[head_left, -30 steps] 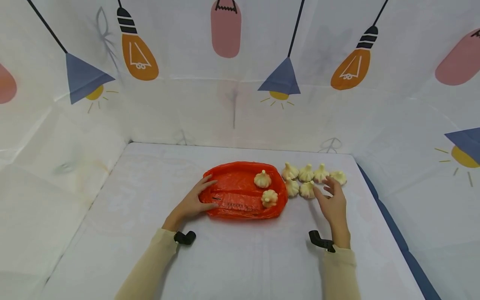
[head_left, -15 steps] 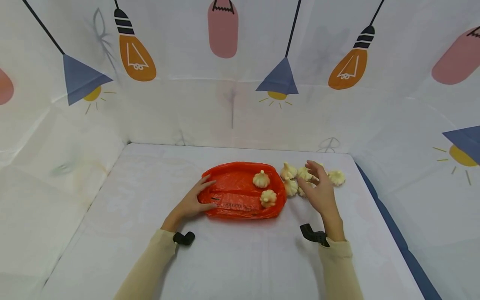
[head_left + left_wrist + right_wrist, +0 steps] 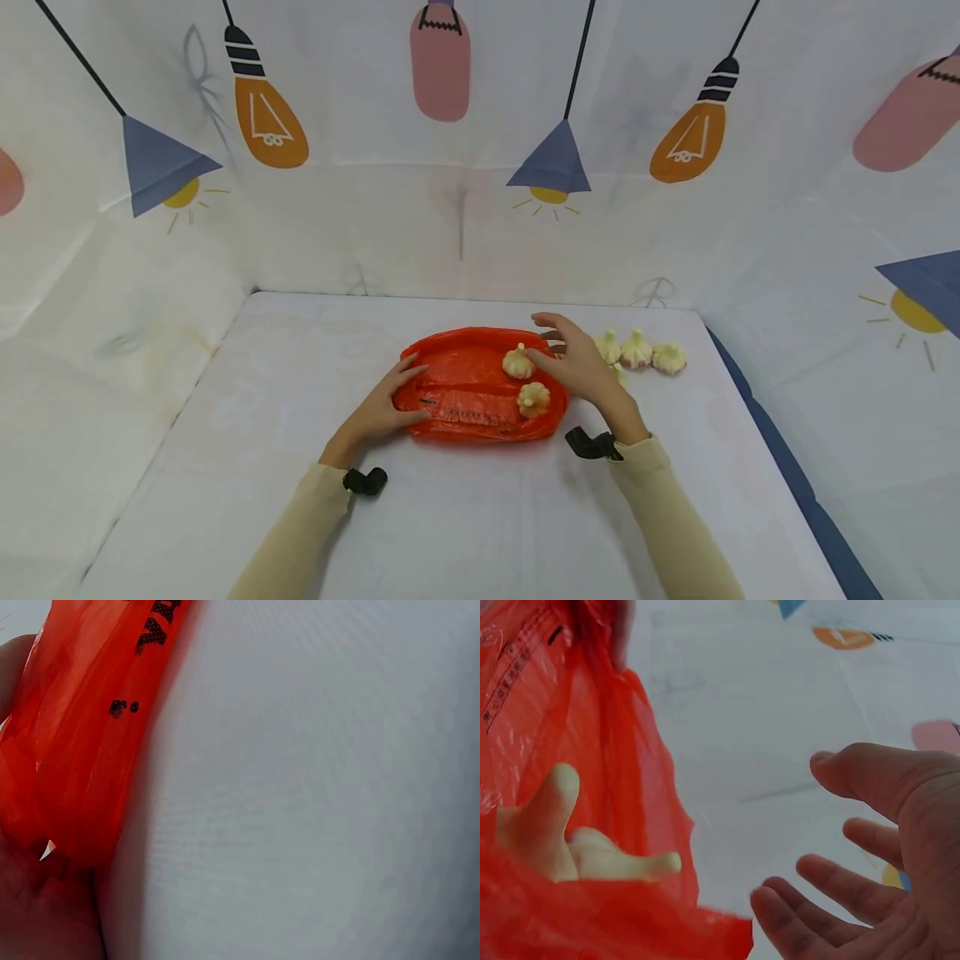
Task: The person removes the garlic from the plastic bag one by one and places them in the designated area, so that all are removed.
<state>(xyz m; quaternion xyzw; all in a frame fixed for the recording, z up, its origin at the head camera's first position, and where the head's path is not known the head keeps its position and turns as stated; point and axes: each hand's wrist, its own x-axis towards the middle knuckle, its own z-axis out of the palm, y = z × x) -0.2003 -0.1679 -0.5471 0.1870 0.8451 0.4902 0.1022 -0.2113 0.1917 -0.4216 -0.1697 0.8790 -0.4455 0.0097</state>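
Note:
A red plastic bag (image 3: 457, 367) lies spread in a shallow oval on the white table, dark print on its near side. Inside, toward its right end, sit two garlic bulbs (image 3: 533, 400), one behind the other. My left hand (image 3: 381, 407) holds the bag's left edge, fingers at the back and thumb at the front; in the left wrist view the red film (image 3: 82, 750) runs between them. Over the bag's right edge is my right hand (image 3: 573, 357), fingers spread and nothing in them, thumb overlapping the rear bulb in the head view.
Several more garlic bulbs (image 3: 636, 350) stand grouped on the table right of the bag, some partly hidden behind my right hand. The white table (image 3: 480, 525) meets a printed white sheet (image 3: 337, 225) at the back and sides.
My right hand has moved left from beside the garlic group to over the bag's right edge, empty throughout. The left hand stays on the bag; the two bulbs inside have not moved.

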